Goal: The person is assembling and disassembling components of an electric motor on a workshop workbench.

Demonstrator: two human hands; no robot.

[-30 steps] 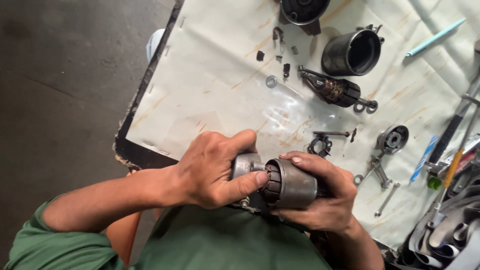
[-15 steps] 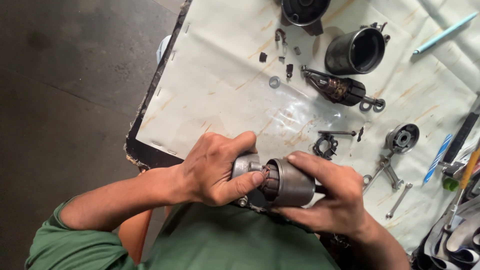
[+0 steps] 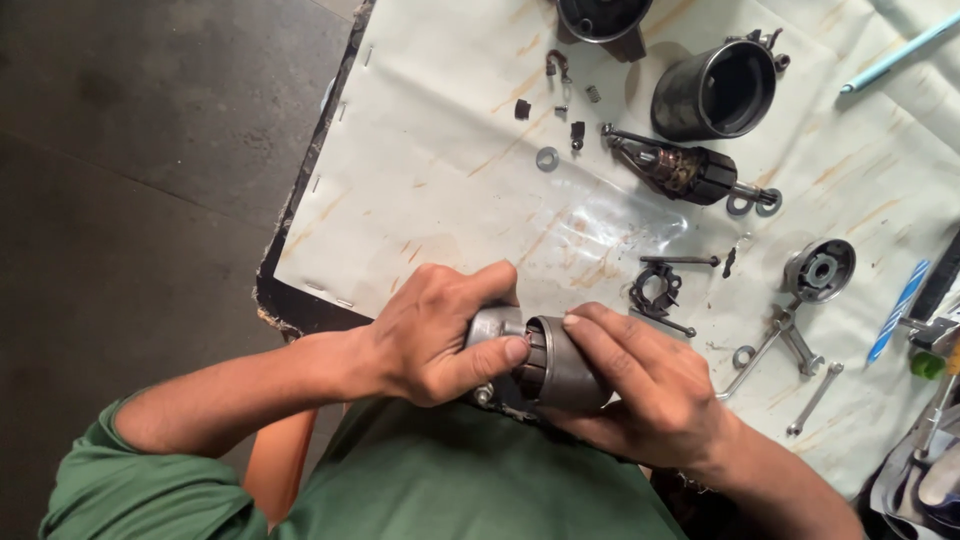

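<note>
Both my hands hold a grey metal motor assembly (image 3: 545,362) just over the near edge of the table, above my green shirt. My left hand (image 3: 435,332) wraps its silver end housing, thumb pressed on the seam. My right hand (image 3: 650,385) cups the darker cylindrical part from below and the right, fingers laid along its top. The joint between the two parts shows ribbed inner pieces.
A white stained sheet (image 3: 450,180) covers the table. On it lie a black cylindrical casing (image 3: 715,90), an armature with shaft (image 3: 685,172), a washer (image 3: 547,158), a brush holder ring (image 3: 655,288), a round end cap (image 3: 820,270), small wrenches (image 3: 790,340) and a blue pen (image 3: 900,40). Dark floor lies to the left.
The view has shifted slightly; my hands keep their grip on the motor assembly with only small finger movement.
</note>
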